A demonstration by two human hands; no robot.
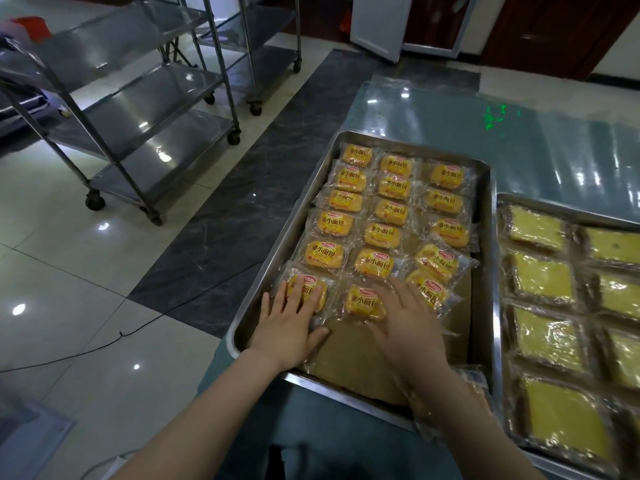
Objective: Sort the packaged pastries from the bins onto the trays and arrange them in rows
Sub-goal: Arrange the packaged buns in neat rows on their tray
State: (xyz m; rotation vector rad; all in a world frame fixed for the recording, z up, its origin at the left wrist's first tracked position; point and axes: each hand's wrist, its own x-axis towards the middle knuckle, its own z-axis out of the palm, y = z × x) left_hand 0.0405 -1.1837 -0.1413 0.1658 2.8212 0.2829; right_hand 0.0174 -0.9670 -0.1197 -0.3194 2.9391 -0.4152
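A steel tray (485, 244) on the table holds several clear-wrapped yellow small breads in three rows on brown paper. My left hand (289, 327) lies flat with spread fingers on the nearest bread of the left row (313, 289). My right hand (405, 323) rests flat between the nearest bread of the middle row (363, 303) and a tilted bread of the right row (431, 289), fingers apart, gripping nothing. More wrapped packs (474, 375) lie under my right forearm at the tray's near right corner.
A second steel tray (502, 341) to the right holds larger square yellow cakes (543, 278) in wrappers. The table has a glossy teal cover (519, 140). Wheeled steel shelf racks (138, 109) stand on the tiled floor at left, and a black cable (104, 344) crosses the floor.
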